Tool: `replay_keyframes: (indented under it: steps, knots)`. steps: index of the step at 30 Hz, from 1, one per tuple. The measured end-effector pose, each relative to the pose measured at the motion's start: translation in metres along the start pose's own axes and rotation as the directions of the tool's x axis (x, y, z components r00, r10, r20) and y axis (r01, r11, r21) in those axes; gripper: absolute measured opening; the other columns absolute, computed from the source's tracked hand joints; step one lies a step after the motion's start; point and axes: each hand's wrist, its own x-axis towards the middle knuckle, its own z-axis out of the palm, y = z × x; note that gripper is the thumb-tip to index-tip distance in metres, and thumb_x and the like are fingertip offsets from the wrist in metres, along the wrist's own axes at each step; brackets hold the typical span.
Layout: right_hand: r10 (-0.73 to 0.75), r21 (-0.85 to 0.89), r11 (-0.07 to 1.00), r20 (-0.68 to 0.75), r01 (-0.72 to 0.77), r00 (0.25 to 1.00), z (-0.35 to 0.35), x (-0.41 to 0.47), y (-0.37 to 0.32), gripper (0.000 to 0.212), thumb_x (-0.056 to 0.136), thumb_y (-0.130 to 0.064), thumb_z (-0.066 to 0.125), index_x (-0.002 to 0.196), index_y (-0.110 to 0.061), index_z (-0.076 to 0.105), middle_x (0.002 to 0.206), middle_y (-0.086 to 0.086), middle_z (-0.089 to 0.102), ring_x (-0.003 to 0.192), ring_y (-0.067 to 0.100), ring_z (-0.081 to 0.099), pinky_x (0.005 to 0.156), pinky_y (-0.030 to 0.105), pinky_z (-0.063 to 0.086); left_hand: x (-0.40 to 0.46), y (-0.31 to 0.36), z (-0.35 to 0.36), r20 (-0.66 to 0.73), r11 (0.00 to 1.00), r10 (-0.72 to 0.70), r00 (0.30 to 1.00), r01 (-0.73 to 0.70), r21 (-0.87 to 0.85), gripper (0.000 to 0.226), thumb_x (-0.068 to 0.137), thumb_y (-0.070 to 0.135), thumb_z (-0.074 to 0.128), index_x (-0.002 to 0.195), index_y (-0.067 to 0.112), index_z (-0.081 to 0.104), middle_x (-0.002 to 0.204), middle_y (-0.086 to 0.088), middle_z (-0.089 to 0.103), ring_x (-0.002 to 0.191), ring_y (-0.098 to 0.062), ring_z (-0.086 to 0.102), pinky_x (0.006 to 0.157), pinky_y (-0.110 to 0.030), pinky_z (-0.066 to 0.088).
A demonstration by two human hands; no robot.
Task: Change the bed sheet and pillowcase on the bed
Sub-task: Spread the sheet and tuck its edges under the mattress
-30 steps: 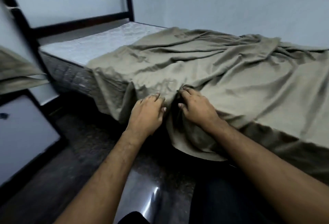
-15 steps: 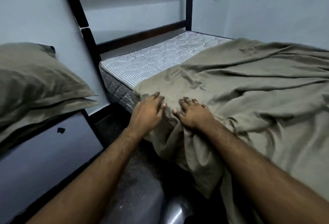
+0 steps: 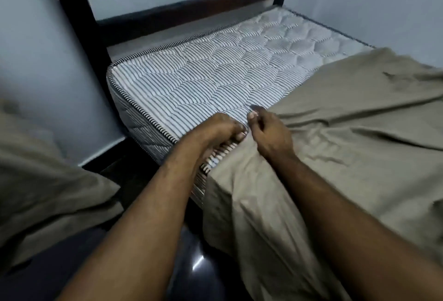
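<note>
Both hands sit at the sheet (image 3: 335, 133) edge on the near side of the mattress (image 3: 215, 80). Right hand (image 3: 271, 133) pinches the sheet; left hand (image 3: 215, 130) has fingers curled at the edge, grip unclear through blur. Sheet covers the 3 to 6 o'clock part; the head end at 12 is bare. Risk: uneven pull leaves the far side bunched, or the edge slips. Foot end cut off; pillow (image 3: 36, 181) at 8 o'clock partly out of frame.
</note>
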Motion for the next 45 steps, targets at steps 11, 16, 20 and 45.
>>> replay_keyframes:
  steps: [11,16,20,45]
  knots:
    - [0.653,0.574,0.564,0.131,-0.594,0.746,-0.030,0.033,0.015,0.031,0.107,-0.037,0.047,0.077,-0.026,0.049,0.079,-0.006,0.056,0.054,-0.010,0.055,0.055,0.005,0.043,0.036,0.005,0.060,0.020,0.570,0.528,0.849,-0.372,0.733,0.037,0.083,0.053,0.053,0.096,0.022,0.069,0.094,-0.002,0.062,0.093,-0.025,0.061,0.062,-0.039,0.053]
    - [0.706,0.632,0.425,0.216,-0.648,0.674,-0.012,0.044,0.036,0.020,0.107,-0.041,0.043,0.090,-0.031,0.049,0.071,-0.025,0.068,0.067,-0.014,0.060,0.066,0.006,0.044,0.064,0.005,0.067,0.068,0.555,0.491,0.869,-0.372,0.744,0.047,0.085,0.060,0.046,0.100,0.018,0.063,0.098,-0.005,0.056,0.099,-0.027,0.054,0.067,-0.042,0.047]
    - [0.736,0.699,0.496,-0.024,-0.515,0.677,0.016,0.044,0.029,0.050,0.099,-0.042,0.056,0.052,-0.029,0.046,0.047,-0.011,0.045,0.049,0.002,0.041,0.054,0.028,0.039,0.075,-0.009,0.071,0.075,0.529,0.541,0.838,-0.408,0.744,0.039,0.090,0.049,0.052,0.101,0.012,0.057,0.100,-0.009,0.055,0.097,-0.029,0.053,0.070,-0.041,0.047]
    - [0.711,0.928,0.325,-0.114,-0.180,0.694,-0.018,0.042,0.016,0.051,0.102,-0.031,0.052,0.055,-0.024,0.037,0.050,-0.009,0.033,0.050,0.008,0.030,0.054,0.029,0.028,0.075,0.006,0.067,-0.094,0.755,0.614,0.784,-0.549,0.359,0.033,0.098,0.032,0.037,0.096,0.019,0.068,0.083,0.003,0.068,0.083,-0.022,0.066,0.069,-0.042,0.047]
